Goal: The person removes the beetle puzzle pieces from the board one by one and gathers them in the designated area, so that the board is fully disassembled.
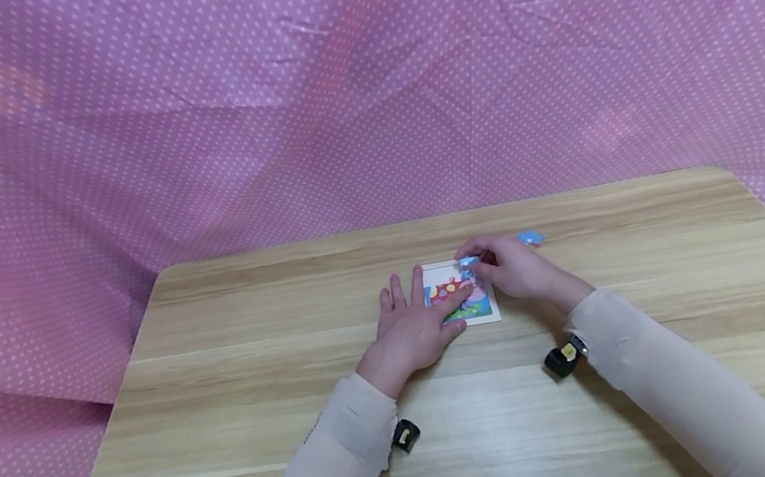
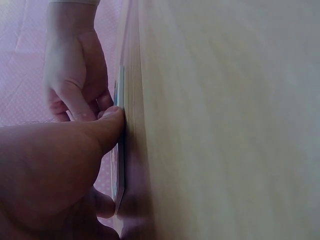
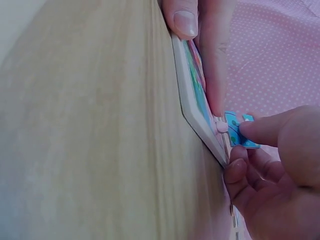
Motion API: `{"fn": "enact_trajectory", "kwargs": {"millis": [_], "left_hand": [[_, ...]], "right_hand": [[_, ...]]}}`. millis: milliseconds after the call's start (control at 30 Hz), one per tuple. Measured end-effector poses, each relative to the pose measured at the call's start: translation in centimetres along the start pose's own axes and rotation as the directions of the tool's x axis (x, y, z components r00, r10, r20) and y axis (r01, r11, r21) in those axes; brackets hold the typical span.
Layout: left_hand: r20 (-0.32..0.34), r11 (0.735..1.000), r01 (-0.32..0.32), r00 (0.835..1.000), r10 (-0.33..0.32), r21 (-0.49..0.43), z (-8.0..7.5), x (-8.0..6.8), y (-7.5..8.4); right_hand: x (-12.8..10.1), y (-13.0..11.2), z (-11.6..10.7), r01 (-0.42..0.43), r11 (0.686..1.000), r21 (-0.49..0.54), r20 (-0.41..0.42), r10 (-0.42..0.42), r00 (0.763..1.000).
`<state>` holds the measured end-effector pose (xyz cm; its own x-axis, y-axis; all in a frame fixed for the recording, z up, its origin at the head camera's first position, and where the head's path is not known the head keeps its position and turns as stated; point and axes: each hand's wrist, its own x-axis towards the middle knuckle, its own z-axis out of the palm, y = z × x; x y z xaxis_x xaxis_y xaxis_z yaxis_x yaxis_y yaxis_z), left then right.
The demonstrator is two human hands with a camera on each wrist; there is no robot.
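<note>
A small jigsaw puzzle point(image 1: 474, 310) in a white-edged tray point(image 1: 483, 320) lies on the wooden table, its picture red, green and pink. My left hand point(image 1: 413, 333) rests across it with fingers spread, the index finger on the picture and the thumb point(image 3: 184, 21) at the near edge. At the far right corner, my right hand point(image 1: 520, 270) pinches a blue puzzle piece point(image 3: 234, 130) between thumb and fingers. That piece stands tilted up at the tray's edge in the right wrist view. In the left wrist view the hands hide most of the picture.
Another blue puzzle piece point(image 1: 530, 238) lies on the table point(image 1: 259, 360), just beyond the right hand. Pink dotted cloth point(image 1: 360, 107) hangs behind the table's far edge. Each wrist wears a band with a small black camera point(image 1: 562, 360).
</note>
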<state>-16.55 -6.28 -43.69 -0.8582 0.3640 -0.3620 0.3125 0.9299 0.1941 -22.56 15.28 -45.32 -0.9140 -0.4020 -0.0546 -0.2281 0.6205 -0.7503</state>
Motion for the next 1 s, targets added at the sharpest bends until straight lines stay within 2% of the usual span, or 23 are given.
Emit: {"fn": "enact_trajectory", "kwargs": {"millis": [167, 333, 1000], "left_hand": [[-0.008, 1.000, -0.002, 1.000, 0.002, -0.011, 0.0, -0.1, 0.0], [-0.004, 1.000, 0.002, 1.000, -0.002, -0.008, -0.1, -0.1, 0.1], [-0.004, 0.999, 0.002, 1.000, -0.003, -0.045, 0.2, 0.1, -0.1]], "right_hand": [[-0.3, 0.1, -0.5, -0.023, 1.000, 0.012, -0.015, 0.023, 1.000], [-0.6, 0.3, -1.1, -0.017, 1.000, 0.013, -0.046, 0.018, 0.999], [-2.6, 1.3, -3.4, -0.026, 0.998, 0.058, -0.085, 0.031, 0.996]]}}
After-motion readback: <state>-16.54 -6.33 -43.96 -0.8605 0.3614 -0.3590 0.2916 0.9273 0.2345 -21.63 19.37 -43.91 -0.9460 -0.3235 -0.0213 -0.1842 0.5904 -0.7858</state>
